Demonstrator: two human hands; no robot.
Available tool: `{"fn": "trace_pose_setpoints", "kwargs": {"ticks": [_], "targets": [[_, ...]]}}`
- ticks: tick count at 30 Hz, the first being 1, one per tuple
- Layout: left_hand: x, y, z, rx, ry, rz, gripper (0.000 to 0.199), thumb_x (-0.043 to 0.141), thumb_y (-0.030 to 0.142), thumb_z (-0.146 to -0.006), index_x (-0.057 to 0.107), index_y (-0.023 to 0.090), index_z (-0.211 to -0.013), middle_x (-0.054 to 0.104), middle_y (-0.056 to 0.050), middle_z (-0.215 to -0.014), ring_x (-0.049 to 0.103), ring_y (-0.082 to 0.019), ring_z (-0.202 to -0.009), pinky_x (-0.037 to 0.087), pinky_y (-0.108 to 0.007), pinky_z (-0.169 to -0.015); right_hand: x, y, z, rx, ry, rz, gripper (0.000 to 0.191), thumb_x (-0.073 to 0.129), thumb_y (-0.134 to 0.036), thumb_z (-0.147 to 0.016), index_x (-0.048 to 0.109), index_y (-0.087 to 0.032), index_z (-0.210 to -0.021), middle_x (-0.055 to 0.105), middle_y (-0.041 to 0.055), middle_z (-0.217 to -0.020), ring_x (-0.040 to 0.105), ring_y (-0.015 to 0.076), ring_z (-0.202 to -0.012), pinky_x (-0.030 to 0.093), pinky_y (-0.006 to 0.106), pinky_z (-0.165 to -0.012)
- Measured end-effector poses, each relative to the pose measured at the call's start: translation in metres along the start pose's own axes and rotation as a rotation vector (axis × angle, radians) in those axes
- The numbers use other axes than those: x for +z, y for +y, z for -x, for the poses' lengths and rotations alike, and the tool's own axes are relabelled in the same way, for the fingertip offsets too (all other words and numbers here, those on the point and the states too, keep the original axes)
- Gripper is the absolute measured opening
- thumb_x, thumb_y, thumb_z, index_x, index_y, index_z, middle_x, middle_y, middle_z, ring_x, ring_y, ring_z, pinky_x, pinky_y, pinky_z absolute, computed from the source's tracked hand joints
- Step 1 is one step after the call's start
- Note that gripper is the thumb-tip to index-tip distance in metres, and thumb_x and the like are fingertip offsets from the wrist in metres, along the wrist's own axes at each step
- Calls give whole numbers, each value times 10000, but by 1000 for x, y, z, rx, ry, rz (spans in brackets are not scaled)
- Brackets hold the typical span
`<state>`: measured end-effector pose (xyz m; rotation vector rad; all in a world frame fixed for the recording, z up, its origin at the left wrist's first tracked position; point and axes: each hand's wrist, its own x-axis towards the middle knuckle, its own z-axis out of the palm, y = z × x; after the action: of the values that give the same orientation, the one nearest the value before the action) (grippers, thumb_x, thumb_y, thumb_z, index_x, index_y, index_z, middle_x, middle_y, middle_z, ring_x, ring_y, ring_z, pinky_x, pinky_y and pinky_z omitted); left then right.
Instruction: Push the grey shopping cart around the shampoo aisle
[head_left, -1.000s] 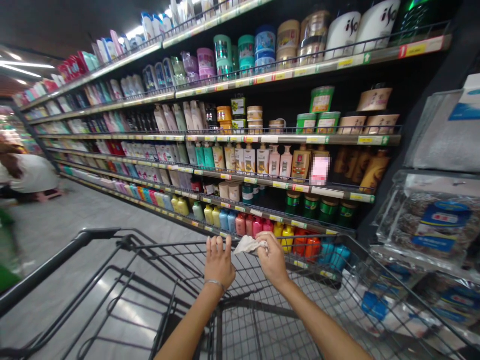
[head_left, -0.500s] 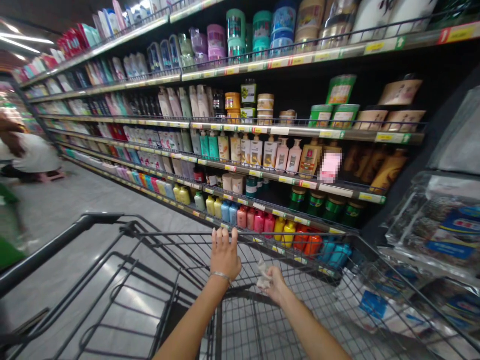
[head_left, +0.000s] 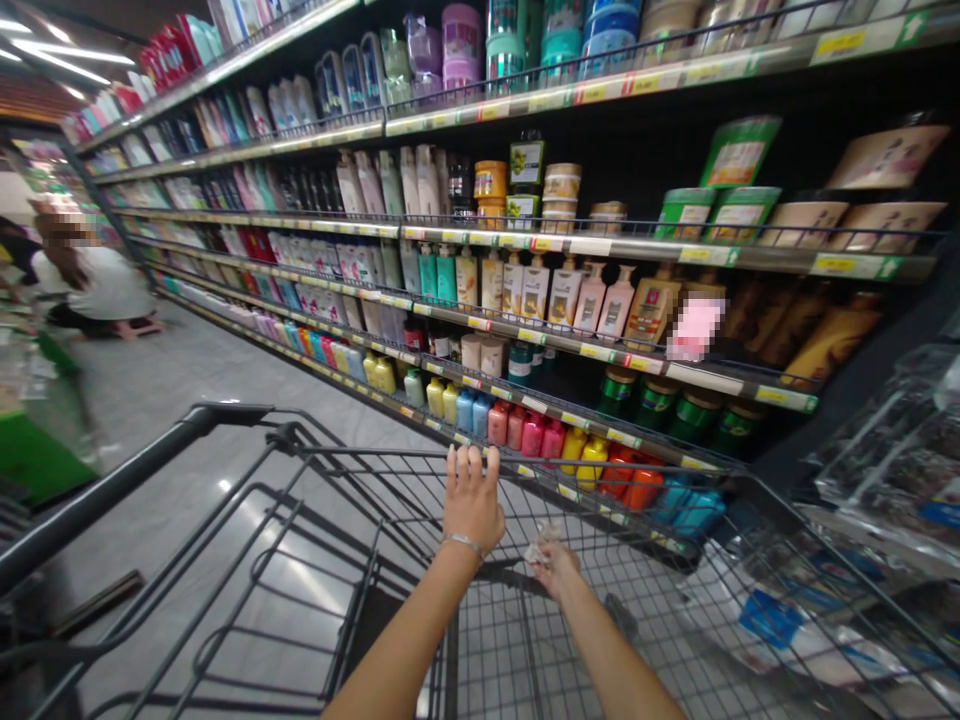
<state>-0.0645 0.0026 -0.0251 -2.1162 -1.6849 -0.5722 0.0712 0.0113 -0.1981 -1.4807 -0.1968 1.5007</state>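
Observation:
My left hand, with a thin bracelet at its wrist, is closed over the top rim of a dark wire shopping cart. Its fingers curl over the bar, knuckles up. Lower and to the right, inside the cart's basket, my right hand pinches a crumpled greyish-white cloth, which may be a wipe. The cloth is close to the wire side of the basket; whether it touches the wires I cannot tell. Beyond the rim stand several coloured bottles on the lowest shelf.
Long store shelves hold bottles and jars beyond the cart. The cart's handle runs along the left. Silvery plastic-wrapped packs are at the right. A person in a white top sits low in the aisle, near a green display stand.
The view has swung slightly left, so the shelves and cart sit further right. My left hand stays on the rim. My right hand still holds the cloth, a little closer to the wires.

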Motion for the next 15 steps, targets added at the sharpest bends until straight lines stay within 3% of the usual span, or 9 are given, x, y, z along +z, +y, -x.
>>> {"fn": "trace_pose_setpoints", "kwargs": {"ticks": [5, 15], "targets": [[-1, 1, 0, 5, -6, -11, 757, 570, 220, -623, 394, 115, -1352, 459, -162, -1304, 355, -358, -1287, 179, -551, -1135, -6, -7, 4, 66, 147, -78, 328, 575, -338, -895, 544, -171, -1176, 582, 71, -1164, 609, 187, -956, 540, 381, -787], [-8, 5, -1, 7, -12, -27, 757, 592, 239, -619, 414, 92, -1340, 468, -185, -1306, 370, -368, -1280, 187, -532, -1145, 8, -30, 11, 82, 187, -233, 308, 558, -359, -904, 555, -166, -1144, 604, 58, -1089, 619, 159, -871, 546, 339, -726]]}}
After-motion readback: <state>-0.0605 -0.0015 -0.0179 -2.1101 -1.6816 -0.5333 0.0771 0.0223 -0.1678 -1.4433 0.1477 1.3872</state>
